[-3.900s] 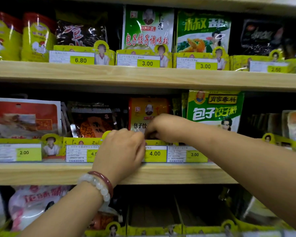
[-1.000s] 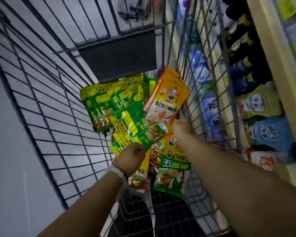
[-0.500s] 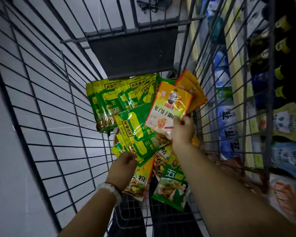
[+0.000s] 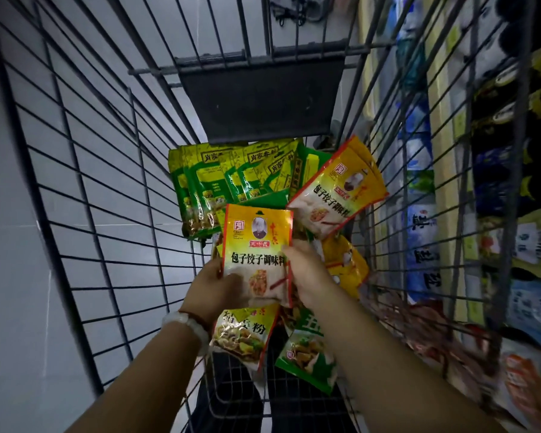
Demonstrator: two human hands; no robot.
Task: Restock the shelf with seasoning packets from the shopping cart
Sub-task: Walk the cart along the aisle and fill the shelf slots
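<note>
An orange-yellow seasoning packet is held upright over the shopping cart. My left hand grips its lower left corner, thumb on the front. My right hand pinches its right edge. More orange packets lean against the cart's right wall just behind; I cannot tell whether my right hand touches them. Several green packets lie stacked at the cart's far end. Another orange packet lies to the right of my right hand.
Below my hands lie a yellow packet and a green one. Through the cart's right wire wall I see the store shelf with blue bags and dark bottles. A dark flap closes the cart's far end. Grey floor lies left.
Earlier both hands were at the shelf; then the view dropped into the cart. My right hand lifted orange packets, and my left hand has come up and taken hold of the front one.
</note>
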